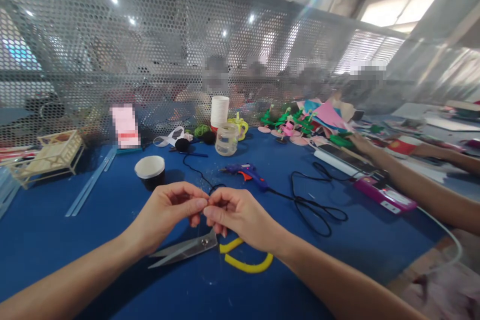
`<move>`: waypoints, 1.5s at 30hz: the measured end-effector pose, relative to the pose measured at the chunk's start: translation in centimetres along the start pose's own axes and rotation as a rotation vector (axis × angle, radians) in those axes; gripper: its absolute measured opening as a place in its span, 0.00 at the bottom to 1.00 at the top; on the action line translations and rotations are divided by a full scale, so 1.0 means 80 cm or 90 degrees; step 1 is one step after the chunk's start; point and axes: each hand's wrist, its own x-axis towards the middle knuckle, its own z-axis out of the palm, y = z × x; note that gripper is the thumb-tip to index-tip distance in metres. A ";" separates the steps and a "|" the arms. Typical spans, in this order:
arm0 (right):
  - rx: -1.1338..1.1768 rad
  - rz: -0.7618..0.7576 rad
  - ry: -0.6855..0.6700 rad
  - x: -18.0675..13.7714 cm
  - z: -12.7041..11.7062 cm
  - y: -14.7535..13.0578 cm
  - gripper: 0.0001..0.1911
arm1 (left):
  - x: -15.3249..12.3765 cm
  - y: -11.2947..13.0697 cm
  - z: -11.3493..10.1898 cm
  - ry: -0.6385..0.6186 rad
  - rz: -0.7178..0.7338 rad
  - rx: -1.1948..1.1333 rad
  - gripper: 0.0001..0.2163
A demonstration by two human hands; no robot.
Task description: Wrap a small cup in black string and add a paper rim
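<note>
My left hand (pixel 174 210) and my right hand (pixel 240 215) meet fingertip to fingertip above the blue table (pixel 123 280). Both are closed in a pinch, and whatever lies between the fingers is too small or hidden to make out. A black strand of yarn (pixel 197 171) runs from near a black yarn ball (pixel 182 144) towards the back of my fingers, where its end is out of sight. Beneath my hands lie scissors with yellow handles (pixel 250 266), their blades (pixel 183 250) partly spread and pointing left.
Behind my hands lie a blue glue gun (pixel 245 172) with a looping black cable, a dark cup (pixel 150 172) with white inside, and a clear jar (pixel 226 140). Glue sticks (pixel 90 185) lie left. At right are a purple power strip (pixel 386 194) and another person's arm (pixel 412 185).
</note>
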 end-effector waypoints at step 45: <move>0.278 0.125 -0.057 0.005 0.015 0.018 0.12 | -0.005 0.001 0.006 0.021 0.002 -0.144 0.06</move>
